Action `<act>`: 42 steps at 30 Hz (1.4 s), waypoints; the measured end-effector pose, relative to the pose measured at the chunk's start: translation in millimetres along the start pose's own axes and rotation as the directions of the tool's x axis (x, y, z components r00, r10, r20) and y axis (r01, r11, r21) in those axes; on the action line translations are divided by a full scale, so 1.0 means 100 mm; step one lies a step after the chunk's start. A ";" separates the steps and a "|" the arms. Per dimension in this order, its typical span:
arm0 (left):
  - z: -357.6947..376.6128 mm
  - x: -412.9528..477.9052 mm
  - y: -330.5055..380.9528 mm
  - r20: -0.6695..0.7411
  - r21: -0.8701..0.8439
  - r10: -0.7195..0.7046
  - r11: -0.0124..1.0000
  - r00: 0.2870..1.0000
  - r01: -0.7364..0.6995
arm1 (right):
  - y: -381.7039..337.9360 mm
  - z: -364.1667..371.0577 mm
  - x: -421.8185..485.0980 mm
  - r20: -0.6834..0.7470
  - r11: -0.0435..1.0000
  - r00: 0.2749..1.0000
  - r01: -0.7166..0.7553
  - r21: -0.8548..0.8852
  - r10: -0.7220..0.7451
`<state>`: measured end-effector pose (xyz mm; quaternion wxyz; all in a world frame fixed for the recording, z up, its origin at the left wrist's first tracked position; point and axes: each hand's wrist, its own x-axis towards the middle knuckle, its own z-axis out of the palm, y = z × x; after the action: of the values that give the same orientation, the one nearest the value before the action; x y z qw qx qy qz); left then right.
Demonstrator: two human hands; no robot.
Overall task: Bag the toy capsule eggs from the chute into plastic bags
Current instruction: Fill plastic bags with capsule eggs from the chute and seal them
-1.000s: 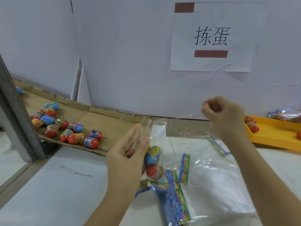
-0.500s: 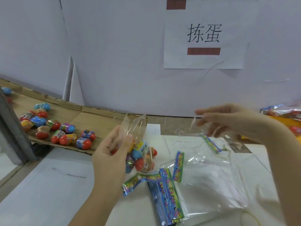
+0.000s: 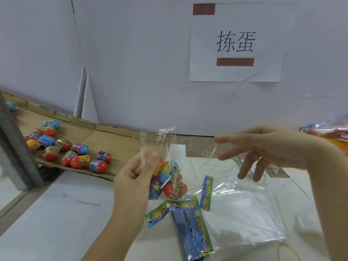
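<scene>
A: Pinching the neck of the plastic bag [image 3: 162,140], the left hand [image 3: 135,174] has thumb and fingers closed on the film above the load. It hangs mid-frame, low over the white table [image 3: 56,223]; touching or not, cannot tell.
B: Contents?
A: Several capsule eggs [image 3: 170,178], bunched at the bottom. Hard smooth shells, light, I'd judge; would roll if spilled. Film looks thin, floppy, slippery, so take it at the neck, not the belly.
B: Other hand?
A: At three o'clock of the bag, the right hand [image 3: 263,149], fingers spread, holding nothing I can make out. Blurred.
B: More eggs?
A: Yes, loose eggs [image 3: 75,153] at nine o'clock on the cardboard chute [image 3: 120,134], apart from the bag.
B: Surface?
A: Flat, pale. At five o'clock of the bag, printed header strips [image 3: 192,228] in a stack; empty clear bags [image 3: 244,208] beside them at four; yellow rubber band [image 3: 290,250] at the lower right edge.
B: Room?
A: Behind, a white wall [image 3: 131,72] at twelve, paper sign [image 3: 235,44] taped at one o'clock, grey post [image 3: 17,147] far at nine.
</scene>
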<state>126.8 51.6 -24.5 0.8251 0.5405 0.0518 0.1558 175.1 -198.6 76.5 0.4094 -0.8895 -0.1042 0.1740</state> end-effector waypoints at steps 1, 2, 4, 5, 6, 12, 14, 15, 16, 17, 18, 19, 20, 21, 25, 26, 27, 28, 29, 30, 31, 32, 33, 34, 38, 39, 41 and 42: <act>0.00 0.00 0.00 -0.004 -0.002 -0.005 1.000 1.000 0.005 | 0.03 0.01 0.01 -0.040 0.992 0.999 -0.016 -0.129 0.011; 0.01 -0.01 0.00 -0.008 -0.009 -0.011 1.000 1.000 0.010 | 0.06 0.00 0.04 -0.105 0.973 0.994 -0.052 -0.226 0.028; 0.01 -0.01 0.01 -0.004 -0.011 -0.015 1.000 1.000 0.015 | 0.08 0.02 0.08 -0.126 0.958 0.991 -0.069 -0.279 0.034; 0.01 -0.01 0.02 0.001 -0.006 -0.012 1.000 1.000 0.012 | 0.05 0.04 0.07 -0.023 0.988 1.000 0.009 -0.152 -0.013; 0.02 -0.01 0.03 0.005 -0.005 -0.009 1.000 1.000 0.009 | 0.01 0.08 0.06 0.012 0.998 0.998 0.067 0.012 -0.067; 0.03 -0.04 0.04 0.039 -0.072 -0.004 0.997 0.999 0.007 | -0.21 0.73 0.35 -0.077 0.938 0.970 0.244 0.248 -0.232; 0.02 -0.03 0.05 0.033 -0.084 0.013 0.996 0.999 -0.010 | -0.25 0.94 0.40 -0.006 0.904 0.970 0.230 0.361 -0.245; 0.02 -0.02 0.05 0.025 -0.092 0.022 0.996 0.999 -0.020 | -0.24 1.00 0.42 -0.022 0.884 0.965 0.248 0.396 -0.260; 0.02 -0.01 0.06 0.020 -0.100 0.029 0.995 0.999 -0.027 | -0.23 1.03 0.44 -0.061 0.863 0.962 0.266 0.429 -0.267; 0.02 -0.01 0.07 0.015 -0.105 0.031 0.994 0.999 -0.029 | -0.22 1.05 0.46 -0.103 0.843 0.960 0.278 0.460 -0.260; 0.03 -0.01 0.08 0.011 -0.110 0.027 0.994 1.000 -0.025 | -0.22 1.05 0.47 -0.137 0.825 0.959 0.284 0.489 -0.249; 0.04 -0.01 0.08 0.007 -0.119 0.015 0.993 1.000 -0.014 | -0.21 1.05 0.48 -0.161 0.814 0.958 0.288 0.504 -0.240; 0.04 -0.01 0.08 0.005 -0.137 -0.001 0.991 1.000 0.002 | -0.21 1.04 0.48 -0.174 0.810 0.956 0.293 0.508 -0.236; 0.04 -0.01 0.09 -0.003 -0.156 -0.024 0.988 1.000 0.023 | -0.22 1.04 0.47 -0.183 0.807 0.954 0.299 0.510 -0.237; 0.00 0.02 0.08 -0.068 -0.174 -0.076 0.983 0.995 0.063 | -0.23 1.04 0.47 -0.189 0.790 0.955 0.296 0.537 -0.229; 0.00 0.02 0.09 -0.087 -0.164 -0.062 0.985 0.994 0.047 | -0.23 1.04 0.47 -0.192 0.789 0.956 0.293 0.540 -0.224; 0.01 0.02 0.09 -0.111 -0.145 -0.040 0.989 0.993 0.024 | -0.23 1.05 0.48 -0.193 0.789 0.956 0.290 0.542 -0.219; 0.01 0.02 0.08 -0.136 -0.119 -0.010 0.993 0.991 -0.006 | -0.22 1.05 0.48 -0.192 0.787 0.958 0.285 0.546 -0.214; 0.01 0.01 0.08 -0.157 -0.086 0.025 0.996 0.987 -0.038 | -0.22 1.05 0.49 -0.191 0.785 0.959 0.283 0.551 -0.211; 0.02 0.01 0.07 -0.163 -0.041 0.066 0.996 0.984 -0.074 | -0.22 1.06 0.49 -0.192 0.783 0.959 0.282 0.554 -0.210; 0.02 0.00 0.07 -0.158 0.012 0.112 0.994 0.981 -0.111 | -0.21 1.06 0.49 -0.194 0.780 0.959 0.282 0.558 -0.208; 0.01 0.00 0.06 -0.150 0.064 0.154 0.987 0.977 -0.146 | -0.20 1.07 0.50 -0.194 0.775 0.959 0.280 0.566 -0.205; 0.01 0.00 0.05 -0.148 0.101 0.185 0.980 0.972 -0.171 | -0.19 1.07 0.50 -0.193 0.767 0.960 0.277 0.578 -0.202; 0.00 0.00 0.04 -0.151 0.116 0.198 0.977 0.968 -0.181 | -0.18 1.06 0.51 -0.190 0.759 0.961 0.274 0.591 -0.200; 0.00 0.01 0.02 -0.148 0.083 0.179 0.982 0.973 -0.168 | -0.11 1.05 0.54 -0.181 0.690 0.961 0.276 0.669 -0.208; 0.00 0.01 0.03 -0.133 0.074 0.180 0.982 0.975 -0.171 | -0.09 1.04 0.55 -0.178 0.667 0.959 0.282 0.690 -0.222; 0.01 0.01 0.06 -0.085 0.047 0.176 0.984 0.981 -0.172 | -0.07 1.03 0.56 -0.168 0.633 0.950 0.301 0.713 -0.262; 0.02 0.00 0.07 -0.056 0.024 0.166 0.986 0.985 -0.165 | -0.06 1.02 0.56 -0.164 0.616 0.945 0.310 0.724 -0.283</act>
<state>126.3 52.7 -17.1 0.8023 0.5461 0.0320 0.2388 186.0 -105.9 7.1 0.7595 -0.6189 -0.1631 0.1164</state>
